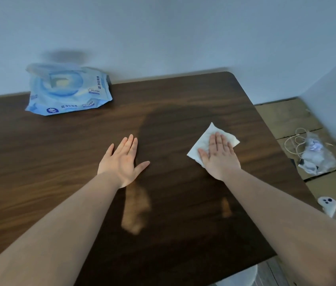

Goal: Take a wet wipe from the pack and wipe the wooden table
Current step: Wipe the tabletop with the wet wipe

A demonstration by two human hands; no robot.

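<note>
A dark wooden table fills most of the view. On its far left stands a blue wet wipe pack with its lid flap lifted. My right hand lies flat, palm down, pressing a white wet wipe against the table's right part. The wipe is unfolded and sticks out from under the fingers on the left and far side. My left hand rests flat on the wood near the middle, fingers spread, holding nothing.
The table's right edge and rounded far corner lie close to my right hand. Beyond it, on cardboard on the floor, are a crumpled plastic bag with a cable and a small white device. A plain wall stands behind.
</note>
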